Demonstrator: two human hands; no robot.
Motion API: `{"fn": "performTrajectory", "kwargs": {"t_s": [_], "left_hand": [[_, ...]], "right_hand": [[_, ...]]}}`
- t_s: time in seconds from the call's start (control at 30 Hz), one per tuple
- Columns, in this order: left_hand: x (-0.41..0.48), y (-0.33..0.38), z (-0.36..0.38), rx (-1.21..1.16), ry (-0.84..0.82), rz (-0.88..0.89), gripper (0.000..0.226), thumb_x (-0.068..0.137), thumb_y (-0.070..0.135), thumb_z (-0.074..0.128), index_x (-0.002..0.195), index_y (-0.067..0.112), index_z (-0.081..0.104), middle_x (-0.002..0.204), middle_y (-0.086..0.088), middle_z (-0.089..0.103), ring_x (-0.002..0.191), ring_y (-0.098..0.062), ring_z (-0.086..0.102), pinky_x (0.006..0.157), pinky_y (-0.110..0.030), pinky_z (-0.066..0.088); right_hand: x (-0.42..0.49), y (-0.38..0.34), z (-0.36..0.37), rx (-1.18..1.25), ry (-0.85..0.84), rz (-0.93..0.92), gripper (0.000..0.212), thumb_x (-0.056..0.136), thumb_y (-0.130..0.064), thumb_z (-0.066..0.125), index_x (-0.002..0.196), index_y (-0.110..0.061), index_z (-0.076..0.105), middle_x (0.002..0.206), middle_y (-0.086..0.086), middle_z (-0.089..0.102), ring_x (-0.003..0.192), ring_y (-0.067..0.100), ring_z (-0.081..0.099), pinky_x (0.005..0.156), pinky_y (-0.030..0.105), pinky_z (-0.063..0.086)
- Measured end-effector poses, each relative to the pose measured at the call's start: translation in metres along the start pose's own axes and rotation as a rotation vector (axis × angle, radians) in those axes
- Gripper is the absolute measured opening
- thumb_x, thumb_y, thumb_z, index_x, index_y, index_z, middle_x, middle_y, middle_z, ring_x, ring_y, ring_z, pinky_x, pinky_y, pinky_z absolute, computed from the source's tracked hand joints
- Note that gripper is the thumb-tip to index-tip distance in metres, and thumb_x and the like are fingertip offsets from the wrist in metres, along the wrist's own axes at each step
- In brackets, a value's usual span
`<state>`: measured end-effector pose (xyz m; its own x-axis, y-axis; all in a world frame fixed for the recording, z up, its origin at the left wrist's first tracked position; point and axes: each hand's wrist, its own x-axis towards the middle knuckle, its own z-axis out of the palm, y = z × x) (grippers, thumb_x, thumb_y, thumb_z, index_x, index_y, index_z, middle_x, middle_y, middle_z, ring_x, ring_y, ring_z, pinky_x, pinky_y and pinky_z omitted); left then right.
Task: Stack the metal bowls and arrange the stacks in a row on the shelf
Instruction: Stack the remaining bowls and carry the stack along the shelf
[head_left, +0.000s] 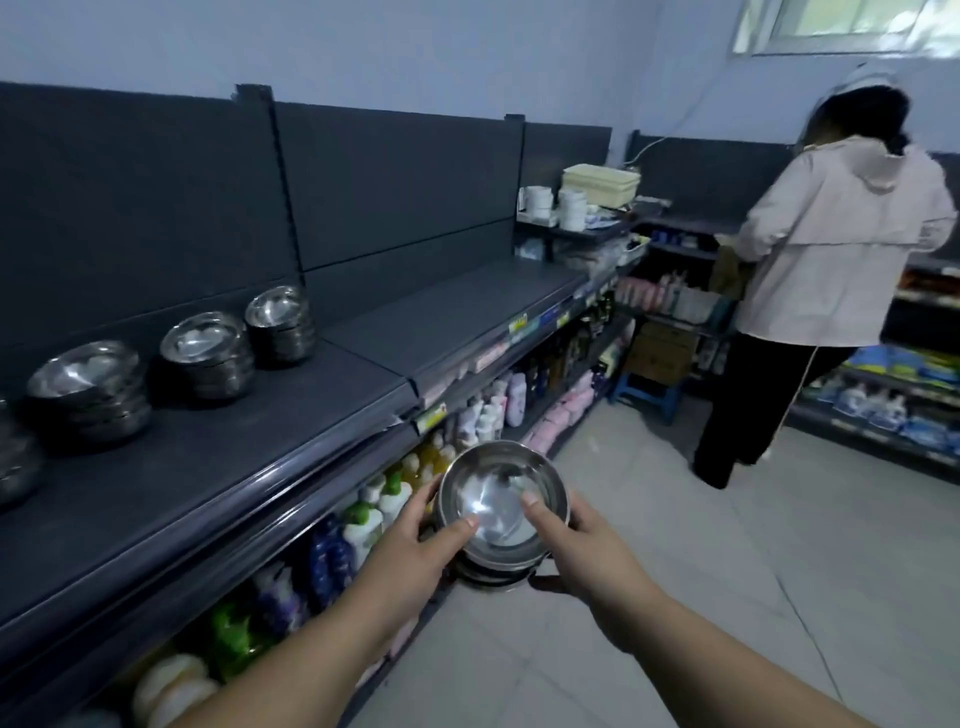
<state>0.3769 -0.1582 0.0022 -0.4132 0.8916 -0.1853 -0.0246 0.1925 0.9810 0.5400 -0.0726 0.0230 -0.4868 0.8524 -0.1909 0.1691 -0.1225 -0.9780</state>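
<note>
Both hands, left (415, 540) and right (582, 545), grip your stack of round shiny metal bowls (501, 512) over the aisle; dark grey shelf (363, 332) lies up-left, nearer your left hand

shelf (363, 332) bare right of bowl stacks (280, 325).

one wide-angle view only, from the wearer's head, tilted forward and down along a shop aisle. both forearms reach in from the bottom edge, so the hands sit close under the lens. the dark shelf (291, 415) runs off along the left side into the distance; the tiled floor (675, 571) fills the lower right. straight lines bow near the frame edges.
</note>
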Motion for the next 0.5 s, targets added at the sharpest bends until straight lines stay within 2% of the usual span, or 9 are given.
{"fn": "performTrajectory", "kwargs": {"t_s": [0.13, 0.2, 0.3, 0.4, 0.5], "left_hand": [[0.057, 0.006, 0.021, -0.009, -0.086, -0.013, 0.050, 0.065, 0.059, 0.075, 0.100, 0.075, 0.044, 0.122, 0.011, 0.063, 0.112, -0.017, 0.062, 0.098, -0.044, 0.050], [0.095, 0.008, 0.022, -0.022, -0.122, -0.019, 0.058, 0.058, 0.063, 0.077, 0.107, 0.071, 0.046, 0.123, 0.006, 0.064, 0.110, -0.020, 0.064, 0.096, -0.047, 0.051], [0.157, 0.018, 0.021, -0.029, -0.166, 0.009, 0.055, 0.069, 0.052, 0.074, 0.116, 0.063, 0.048, 0.125, 0.006, 0.063, 0.109, -0.016, 0.065, 0.095, -0.044, 0.052], [0.219, 0.035, 0.014, 0.010, -0.198, 0.020, 0.066, 0.076, 0.049, 0.071, 0.134, 0.051, 0.039, 0.129, 0.005, 0.059, 0.111, -0.016, 0.063, 0.093, -0.042, 0.053], [0.280, 0.060, 0.002, 0.021, -0.197, 0.053, 0.071, 0.074, 0.052, 0.072, 0.136, 0.049, 0.038, 0.130, 0.007, 0.058, 0.108, -0.014, 0.065, 0.095, -0.041, 0.053]], "right_hand": [[0.046, 0.005, -0.026, 0.027, 0.062, 0.007, 0.023, 0.086, -0.050, 0.062, 0.107, -0.038, 0.061, 0.102, -0.005, 0.069, 0.089, 0.014, 0.066, 0.082, 0.040, 0.059], [0.075, 0.003, -0.031, 0.041, 0.086, 0.009, 0.021, 0.088, -0.047, 0.061, 0.108, -0.039, 0.061, 0.102, -0.006, 0.068, 0.089, 0.013, 0.065, 0.083, 0.041, 0.059], [0.128, -0.006, -0.035, 0.046, 0.136, 0.003, 0.024, 0.088, -0.047, 0.061, 0.110, -0.039, 0.060, 0.105, -0.006, 0.069, 0.092, 0.014, 0.066, 0.083, 0.040, 0.059], [0.187, -0.022, -0.034, 0.063, 0.169, 0.003, 0.028, 0.086, -0.049, 0.062, 0.112, -0.041, 0.060, 0.108, -0.006, 0.069, 0.097, 0.015, 0.068, 0.081, 0.039, 0.059], [0.243, -0.045, -0.030, 0.100, 0.181, 0.005, 0.027, 0.086, -0.049, 0.062, 0.112, -0.040, 0.061, 0.104, -0.009, 0.071, 0.093, 0.013, 0.070, 0.076, 0.035, 0.059]]}}
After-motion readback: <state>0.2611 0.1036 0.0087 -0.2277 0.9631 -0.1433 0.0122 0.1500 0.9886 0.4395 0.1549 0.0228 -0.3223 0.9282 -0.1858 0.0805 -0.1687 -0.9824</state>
